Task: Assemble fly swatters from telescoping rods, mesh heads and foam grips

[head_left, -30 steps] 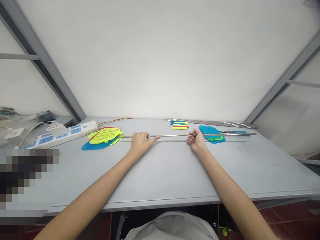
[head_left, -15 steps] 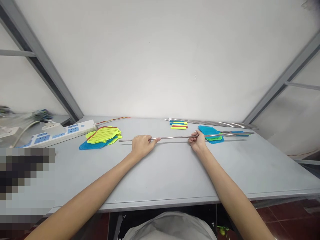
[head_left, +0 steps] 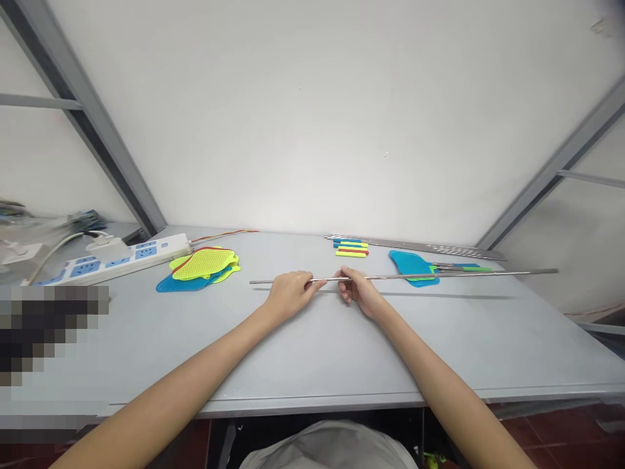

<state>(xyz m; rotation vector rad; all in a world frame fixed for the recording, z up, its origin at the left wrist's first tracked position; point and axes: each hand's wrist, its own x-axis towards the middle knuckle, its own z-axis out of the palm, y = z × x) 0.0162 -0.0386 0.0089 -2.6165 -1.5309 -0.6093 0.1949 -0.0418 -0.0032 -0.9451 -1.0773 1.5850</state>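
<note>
A long thin metal rod [head_left: 439,275] runs left to right just above the grey table [head_left: 312,352]. My left hand [head_left: 289,294] is closed round it near its left end. My right hand [head_left: 358,290] pinches the rod close beside the left hand. The rod's right end reaches past the table's right edge. A stack of yellow, red and blue mesh swatter heads [head_left: 202,268] lies to the left of my hands. A blue swatter head with a green one under it [head_left: 414,267] lies to the right, behind the rod.
A white and blue power strip [head_left: 112,258] with a plug and cables sits at the back left. Short coloured handles [head_left: 351,248] and a bundle of metal rods [head_left: 420,246] lie along the back wall. A blurred patch covers the lower left.
My right hand has slid left along the rod to sit close to my left hand. The rod now sticks out further to the right, past the table's edge.
</note>
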